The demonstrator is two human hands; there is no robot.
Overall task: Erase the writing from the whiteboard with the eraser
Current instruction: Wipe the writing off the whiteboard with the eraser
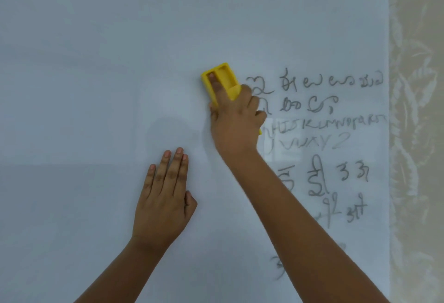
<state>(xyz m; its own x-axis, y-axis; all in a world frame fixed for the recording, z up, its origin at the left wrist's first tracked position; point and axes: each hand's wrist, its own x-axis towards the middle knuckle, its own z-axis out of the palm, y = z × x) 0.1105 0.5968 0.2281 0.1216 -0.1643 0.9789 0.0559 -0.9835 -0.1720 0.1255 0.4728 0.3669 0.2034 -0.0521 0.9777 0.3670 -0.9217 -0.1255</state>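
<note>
A large whiteboard (96,62) fills nearly the whole view. My right hand (236,125) grips a yellow plastic eraser (227,78) and presses it flat on the board, my index finger lying in its top recess. Dark marker writing (324,134) in several rows covers the board's right side, just right of the eraser and hand; my right forearm hides part of the lower rows. My left hand (165,201) rests flat on the board below and left of the eraser, fingers together, holding nothing. The board left of the eraser shows no writing.
The whiteboard's right edge (388,134) runs top to bottom. Beyond it is a pale wall with a leaf pattern (416,134). A faint bright reflection patch lies over the middle rows of writing.
</note>
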